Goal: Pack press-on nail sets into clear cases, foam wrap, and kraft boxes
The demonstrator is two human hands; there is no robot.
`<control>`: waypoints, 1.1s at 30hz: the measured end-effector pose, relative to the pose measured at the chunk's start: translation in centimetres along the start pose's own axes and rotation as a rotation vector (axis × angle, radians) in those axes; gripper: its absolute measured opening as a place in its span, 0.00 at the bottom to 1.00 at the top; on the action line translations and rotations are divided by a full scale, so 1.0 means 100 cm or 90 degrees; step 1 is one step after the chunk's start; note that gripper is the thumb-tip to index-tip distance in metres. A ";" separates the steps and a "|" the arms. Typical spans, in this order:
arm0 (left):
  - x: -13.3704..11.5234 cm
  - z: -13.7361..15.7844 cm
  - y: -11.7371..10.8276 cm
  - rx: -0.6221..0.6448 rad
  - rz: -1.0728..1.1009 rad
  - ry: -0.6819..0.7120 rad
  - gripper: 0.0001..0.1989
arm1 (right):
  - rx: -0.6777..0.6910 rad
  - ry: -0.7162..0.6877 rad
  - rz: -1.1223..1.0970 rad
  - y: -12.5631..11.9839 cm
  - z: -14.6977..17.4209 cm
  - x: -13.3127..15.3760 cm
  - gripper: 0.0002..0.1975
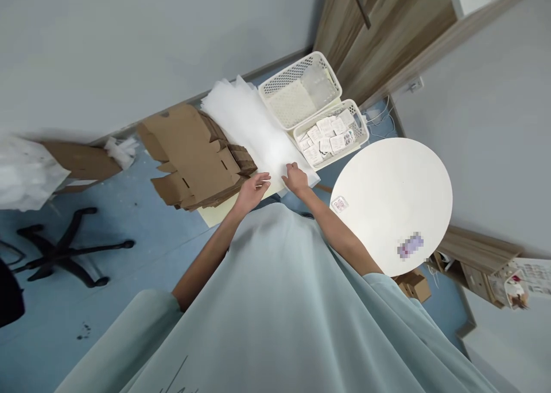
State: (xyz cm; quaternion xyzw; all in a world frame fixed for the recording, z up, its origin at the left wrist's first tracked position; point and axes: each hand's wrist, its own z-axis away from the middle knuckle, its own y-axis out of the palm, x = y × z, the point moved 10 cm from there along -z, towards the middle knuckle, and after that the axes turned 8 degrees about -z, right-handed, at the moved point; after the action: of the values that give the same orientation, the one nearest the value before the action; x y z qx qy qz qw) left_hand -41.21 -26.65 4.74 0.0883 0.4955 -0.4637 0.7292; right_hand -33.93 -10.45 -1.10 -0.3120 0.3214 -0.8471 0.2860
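A stack of thin white foam-like sheets [253, 123] lies on a small pale table [217, 214]. My right hand [296, 179] rests on the near end of the stack, its fingers slightly bent and the thumb apart from them. Just to the left, my left hand [253, 192] hovers by the corner of the flattened brown cardboard boxes [198, 158], fingers stretched out and nothing visible in them. Beyond the right hand, a white basket [316, 164] holds many small white printed cards or packets [326, 133].
Behind that basket stands another white basket [286, 103] with clear plastic inside. A round white table [396, 192] is at my right, bearing a small square label and a blurred item. A black chair base [64, 249] stands on the blue floor at left, near a cardboard box [86, 160].
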 end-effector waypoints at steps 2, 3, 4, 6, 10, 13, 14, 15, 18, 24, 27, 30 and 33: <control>0.007 0.004 -0.009 -0.017 0.010 -0.012 0.19 | 0.009 0.008 0.039 0.010 -0.008 0.003 0.21; 0.010 0.007 -0.011 -0.022 0.017 -0.017 0.20 | 0.010 0.010 0.054 0.014 -0.011 0.004 0.20; 0.013 0.008 -0.013 -0.025 0.023 -0.021 0.20 | 0.011 0.011 0.066 0.018 -0.013 0.004 0.19; 0.017 0.012 -0.014 -0.024 0.031 -0.026 0.20 | 0.018 0.014 0.082 0.023 -0.015 0.003 0.19; 0.017 0.014 -0.010 -0.012 0.038 -0.033 0.19 | 0.040 0.007 0.083 0.026 -0.013 0.002 0.20; 0.014 0.011 -0.005 -0.005 0.044 -0.037 0.18 | 0.022 0.013 0.066 0.017 -0.008 0.003 0.19; 0.012 0.010 -0.003 -0.002 0.047 -0.036 0.18 | 0.009 0.015 0.058 0.012 -0.005 0.004 0.19; 0.010 0.008 -0.001 0.001 0.049 -0.033 0.18 | -0.006 0.015 0.049 0.006 -0.003 0.005 0.19; 0.005 0.001 0.005 0.006 0.067 -0.033 0.19 | -0.065 0.004 0.010 -0.017 0.008 0.010 0.20; 0.002 -0.015 0.023 0.017 0.198 -0.083 0.25 | -0.154 -0.054 -0.077 -0.063 0.039 0.023 0.18; -0.002 -0.027 0.035 0.014 0.219 -0.092 0.28 | -0.156 -0.069 -0.067 -0.066 0.048 0.026 0.17; 0.004 -0.038 0.048 0.005 0.221 -0.145 0.30 | -0.112 -0.072 -0.028 -0.052 0.045 0.025 0.17; 0.012 -0.041 0.058 0.004 0.199 -0.186 0.32 | -0.070 -0.066 0.001 -0.033 0.037 0.019 0.16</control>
State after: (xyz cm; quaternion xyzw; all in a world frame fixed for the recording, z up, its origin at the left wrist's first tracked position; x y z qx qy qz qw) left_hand -39.32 -21.78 -0.19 0.0978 0.3632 -0.3545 0.8561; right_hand -33.47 -11.04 4.15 -0.3707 0.3522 -0.8106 0.2856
